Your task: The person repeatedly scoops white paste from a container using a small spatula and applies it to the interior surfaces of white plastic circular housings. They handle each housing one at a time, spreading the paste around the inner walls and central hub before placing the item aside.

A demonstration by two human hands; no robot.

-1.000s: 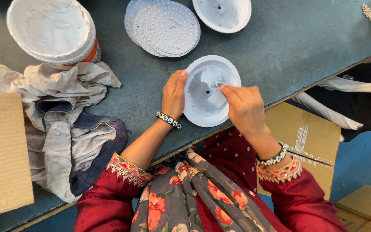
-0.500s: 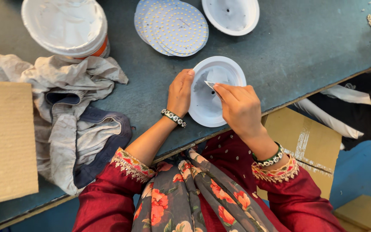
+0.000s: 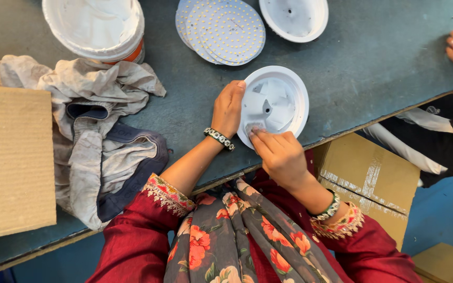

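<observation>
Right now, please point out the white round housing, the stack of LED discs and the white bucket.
white round housing [image 3: 284, 99], head view, inner floor
stack of LED discs [image 3: 226, 31], head view, top disc
white bucket [image 3: 96, 26], head view, white contents

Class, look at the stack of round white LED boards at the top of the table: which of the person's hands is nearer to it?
Left. The left hand grips the white round housing's left rim, just below the stack of LED boards. The right hand is lower, at the housing's near edge.
</observation>
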